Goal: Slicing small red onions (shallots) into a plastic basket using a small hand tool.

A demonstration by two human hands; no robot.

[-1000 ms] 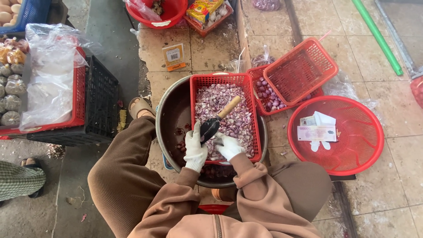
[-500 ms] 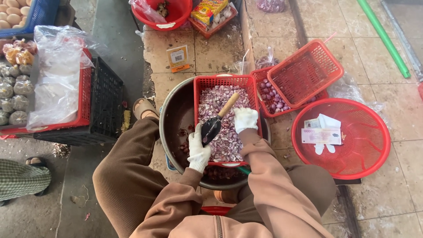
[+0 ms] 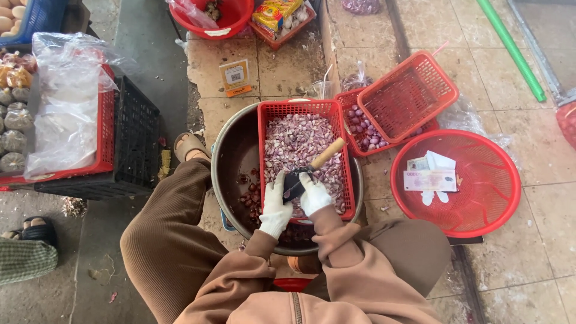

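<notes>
My left hand [image 3: 276,205], in a white glove, grips a dark knife [image 3: 327,153] near its blade; the wooden handle points up and to the right. My right hand [image 3: 314,195], also gloved, is curled against the blade and seems to pinch a small shallot that is mostly hidden. Both hands hover over the near end of a red rectangular basket [image 3: 300,108] full of purple shallot skins and pieces. That basket rests across a big metal basin [image 3: 231,156] with dark scraps in its bottom.
Right of the basin a red basket holds peeled shallots [image 3: 365,129], and an empty one [image 3: 408,93] leans on it. A round red basket [image 3: 480,204] holds banknotes [image 3: 429,179]. At the left are a black crate [image 3: 135,138], plastic bags [image 3: 66,114] and another person's sandalled foot [image 3: 36,231].
My right hand reached up into the basket half a second ago and has come back to the knife blade beside my left hand. The left hand and knife have hardly moved.
</notes>
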